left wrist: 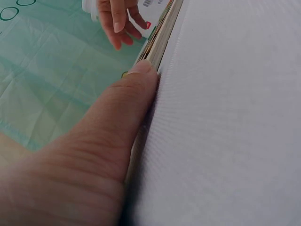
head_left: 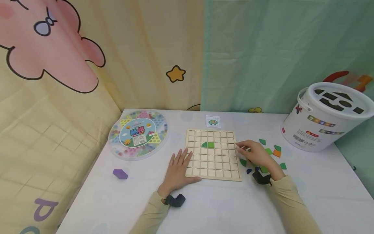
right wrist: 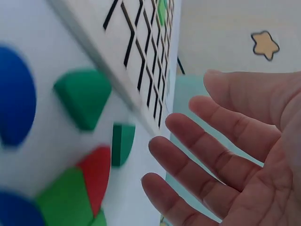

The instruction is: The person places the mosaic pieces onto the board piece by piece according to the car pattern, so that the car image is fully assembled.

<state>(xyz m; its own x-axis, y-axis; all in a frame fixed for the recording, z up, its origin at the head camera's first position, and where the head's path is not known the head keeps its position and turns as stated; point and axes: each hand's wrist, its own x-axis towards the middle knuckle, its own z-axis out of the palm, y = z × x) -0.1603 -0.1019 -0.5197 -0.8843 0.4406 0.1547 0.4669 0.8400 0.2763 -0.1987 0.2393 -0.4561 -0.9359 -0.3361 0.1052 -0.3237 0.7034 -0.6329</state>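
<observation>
A wooden grid board (head_left: 210,165) lies on the white table, with a dark green quarter-round piece (head_left: 204,145) and a light green square (head_left: 211,145) side by side in its cells. My left hand (head_left: 177,170) rests with fingers spread on the board's left side, its thumb along the near edge. Just off the right edge hovers my right hand (head_left: 255,153), fingers loosely bent; the right wrist view shows nothing between them. Under and around it lie loose pieces, among them a dark green one (right wrist: 84,99), a red one (right wrist: 98,176) and a blue one (right wrist: 16,94).
Behind the board lies a small pattern card (head_left: 213,121). A round Chinese checkers case (head_left: 159,143) sits at back left, a purple block (head_left: 120,174) nearer. At back right stands a white bucket (head_left: 304,130) with shape holes in its lid. Curtains (head_left: 163,39) hang behind the table.
</observation>
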